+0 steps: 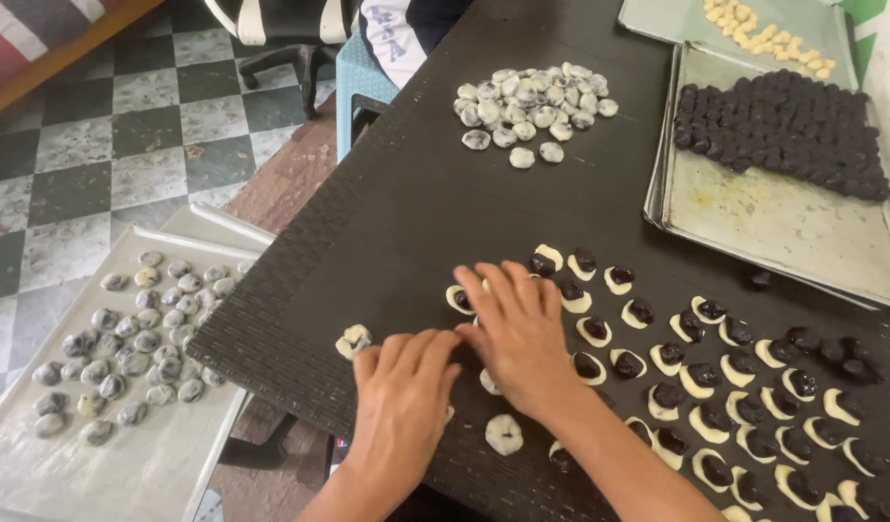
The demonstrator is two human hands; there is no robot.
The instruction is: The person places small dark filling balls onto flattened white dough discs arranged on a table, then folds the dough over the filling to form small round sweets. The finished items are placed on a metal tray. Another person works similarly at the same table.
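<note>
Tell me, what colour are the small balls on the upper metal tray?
Dark, near-black balls; head view.

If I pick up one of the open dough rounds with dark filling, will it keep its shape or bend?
Each open round looks thin and soft, so it would probably sag or fold. The dark filling sits uncovered on top and might slide off if tilted. Lying flat on the table, it seems unlikely to roll, unlike the closed ball.

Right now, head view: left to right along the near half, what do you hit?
Tray of closed dough balls → single closed ball at table edge → left hand → right hand → rows of open dough discs with dark filling.
</note>
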